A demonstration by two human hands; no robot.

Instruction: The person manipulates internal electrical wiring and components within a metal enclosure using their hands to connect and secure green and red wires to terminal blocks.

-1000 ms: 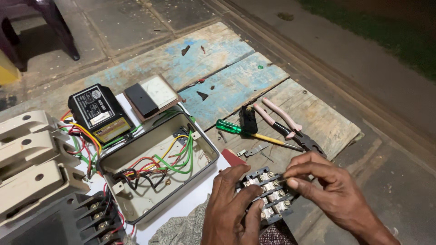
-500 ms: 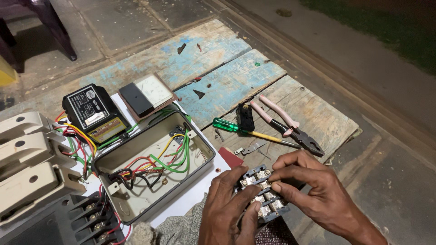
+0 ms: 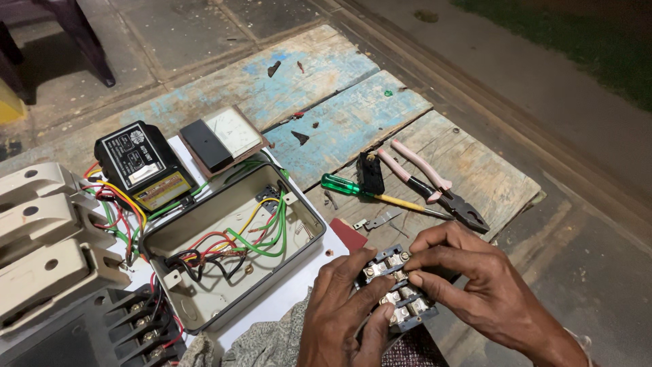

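Both hands are sitting slightly lower and closer to the frame's bottom edge than half a second ago, and the tools on the boards are appearing a little higher; the grip itself is looking unchanged. The left hand (image 3: 343, 312) is cupping the terminal block (image 3: 397, 289) from below, its fingers (image 3: 380, 326) curling around the near side and hiding much of the block's body. The right hand (image 3: 475, 278) is coming over the top, its fingers (image 3: 424, 261) pressing together and pinching the block's upper edge by the screw terminals; whether anything small is lying between the fingertips is impossible to make out. The block is being held above the person's lap, just off the corner of the white sheet (image 3: 299, 289). To the left, an open grey metal box (image 3: 231, 251) is showing tangled red, green, yellow and black wires. Behind the hands, a green-handled screwdriver (image 3: 360, 190) and pink-handled pliers (image 3: 435, 187) are lying on the wooden boards (image 3: 339, 115). A cream switch housing (image 3: 41, 245) is being cut off at the left edge.
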